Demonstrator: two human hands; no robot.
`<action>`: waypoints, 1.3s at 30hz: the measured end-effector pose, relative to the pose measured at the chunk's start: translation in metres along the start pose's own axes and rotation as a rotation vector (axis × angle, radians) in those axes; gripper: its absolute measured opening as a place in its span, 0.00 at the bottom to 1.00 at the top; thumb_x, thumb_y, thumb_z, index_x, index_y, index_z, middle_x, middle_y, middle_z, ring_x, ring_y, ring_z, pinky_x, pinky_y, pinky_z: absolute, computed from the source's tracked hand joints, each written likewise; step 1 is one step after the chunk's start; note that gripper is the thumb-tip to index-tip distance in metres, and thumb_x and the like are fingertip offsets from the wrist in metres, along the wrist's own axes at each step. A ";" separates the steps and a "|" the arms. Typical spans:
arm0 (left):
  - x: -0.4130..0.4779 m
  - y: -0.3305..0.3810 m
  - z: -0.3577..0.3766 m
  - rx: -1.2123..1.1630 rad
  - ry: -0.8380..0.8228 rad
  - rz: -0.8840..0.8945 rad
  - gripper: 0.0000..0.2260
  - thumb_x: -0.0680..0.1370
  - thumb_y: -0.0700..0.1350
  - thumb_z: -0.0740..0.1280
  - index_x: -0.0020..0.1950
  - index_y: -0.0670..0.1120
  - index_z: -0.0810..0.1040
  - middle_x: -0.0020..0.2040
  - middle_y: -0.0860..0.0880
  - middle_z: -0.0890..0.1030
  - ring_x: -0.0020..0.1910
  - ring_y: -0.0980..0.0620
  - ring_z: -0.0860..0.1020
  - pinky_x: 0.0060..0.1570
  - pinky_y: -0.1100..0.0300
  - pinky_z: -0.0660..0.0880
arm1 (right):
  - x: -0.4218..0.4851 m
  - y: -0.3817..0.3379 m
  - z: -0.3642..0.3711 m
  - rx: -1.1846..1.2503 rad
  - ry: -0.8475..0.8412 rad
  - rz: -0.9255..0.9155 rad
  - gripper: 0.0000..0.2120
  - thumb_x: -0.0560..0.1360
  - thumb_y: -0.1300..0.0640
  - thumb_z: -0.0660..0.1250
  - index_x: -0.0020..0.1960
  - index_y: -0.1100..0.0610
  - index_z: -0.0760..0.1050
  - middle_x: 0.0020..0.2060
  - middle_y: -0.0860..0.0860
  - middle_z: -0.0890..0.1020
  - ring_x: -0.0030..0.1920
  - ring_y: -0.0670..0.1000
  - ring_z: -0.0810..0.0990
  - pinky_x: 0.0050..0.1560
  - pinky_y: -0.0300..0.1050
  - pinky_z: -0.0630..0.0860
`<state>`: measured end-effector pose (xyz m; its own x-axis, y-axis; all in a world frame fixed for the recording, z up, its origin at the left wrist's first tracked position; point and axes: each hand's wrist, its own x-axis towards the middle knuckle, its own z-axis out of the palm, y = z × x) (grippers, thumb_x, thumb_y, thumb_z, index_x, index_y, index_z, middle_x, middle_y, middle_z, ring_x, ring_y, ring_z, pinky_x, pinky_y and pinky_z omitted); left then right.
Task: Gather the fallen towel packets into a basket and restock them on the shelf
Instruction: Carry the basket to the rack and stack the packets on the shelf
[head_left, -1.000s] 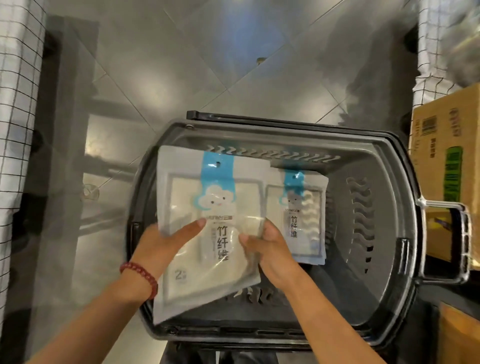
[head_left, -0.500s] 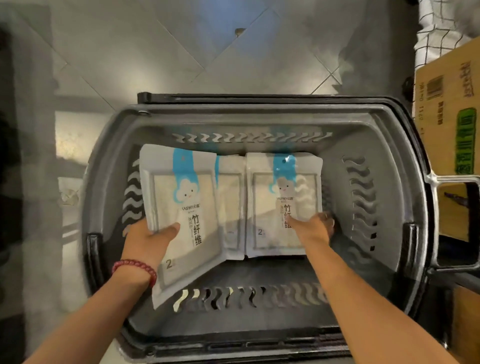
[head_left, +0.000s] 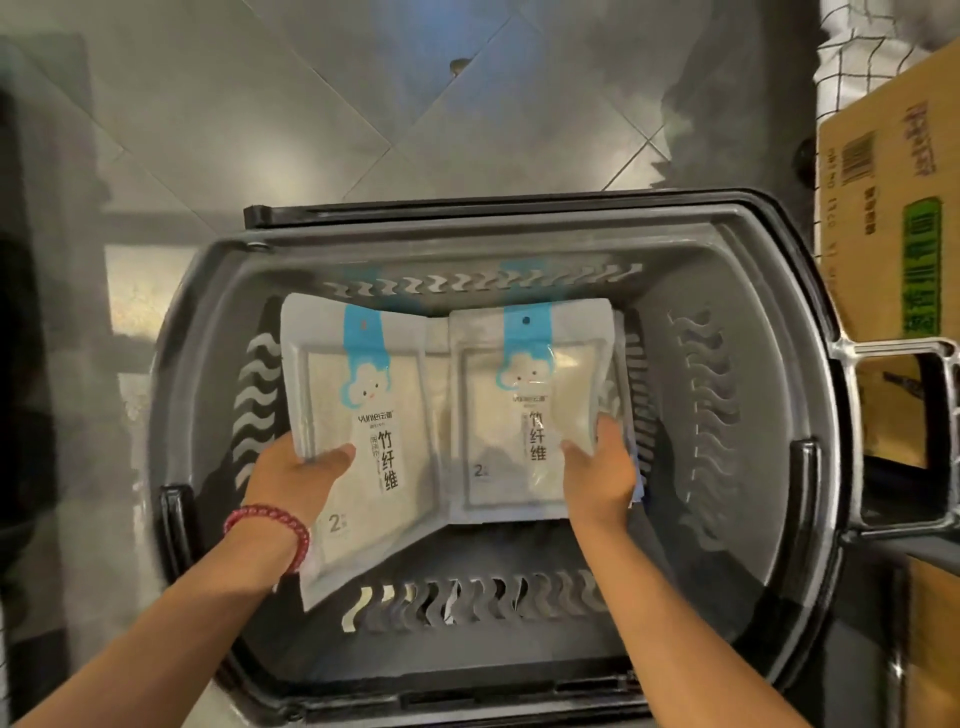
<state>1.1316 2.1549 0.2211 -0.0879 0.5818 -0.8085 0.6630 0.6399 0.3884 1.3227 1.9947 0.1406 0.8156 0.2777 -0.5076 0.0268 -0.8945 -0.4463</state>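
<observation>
1. Half a second ago my right hand (head_left: 597, 467) lay flat on the face of the right towel packet (head_left: 524, 405). It now sits at that packet's lower right corner, thumb on the front and fingers curled behind, clamped on it.
2. My left hand (head_left: 296, 478) keeps its grip on the left towel packet (head_left: 363, 415), with the thumb across the front and the fingers hidden behind. A red bead bracelet (head_left: 270, 525) circles that wrist.
3. Both packets are inside the grey basket (head_left: 727, 415), side by side and printed faces up, and the hands are well apart. The left packet is tilted, its near corner over the slotted near wall.
4. A blue edge peeks out under the right packet; I cannot tell how many lie beneath.
5. The basket stands on the tiled floor (head_left: 311, 104). A cardboard box (head_left: 883, 218) sits on the right, just beside the basket's side handle (head_left: 904, 441), with checked cloth (head_left: 852, 62) above it.
6. My forearms cross the near rim and hide part of the basket floor.
</observation>
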 end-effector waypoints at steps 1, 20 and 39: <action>-0.001 0.001 0.001 -0.007 -0.008 -0.008 0.14 0.77 0.40 0.67 0.62 0.43 0.76 0.57 0.42 0.80 0.47 0.48 0.75 0.44 0.56 0.71 | -0.005 -0.001 -0.004 0.103 -0.032 -0.027 0.14 0.73 0.67 0.68 0.59 0.65 0.73 0.51 0.55 0.80 0.50 0.52 0.79 0.46 0.32 0.70; -0.009 0.007 0.013 -0.188 -0.037 0.032 0.09 0.68 0.42 0.74 0.43 0.53 0.78 0.31 0.57 0.82 0.32 0.60 0.81 0.30 0.63 0.73 | 0.021 -0.010 -0.001 -0.128 -0.066 0.167 0.36 0.72 0.52 0.71 0.73 0.64 0.60 0.69 0.60 0.66 0.70 0.59 0.65 0.67 0.50 0.66; 0.003 -0.004 0.007 -0.092 -0.040 0.058 0.08 0.71 0.42 0.73 0.41 0.55 0.77 0.35 0.59 0.79 0.36 0.59 0.77 0.31 0.64 0.69 | -0.006 0.015 -0.028 0.317 0.006 0.112 0.18 0.72 0.69 0.67 0.58 0.55 0.74 0.53 0.53 0.80 0.55 0.54 0.78 0.53 0.43 0.74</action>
<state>1.1343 2.1507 0.2135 -0.0204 0.6004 -0.7995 0.5950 0.6499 0.4728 1.3346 1.9698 0.1572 0.8070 0.1811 -0.5621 -0.2433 -0.7653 -0.5959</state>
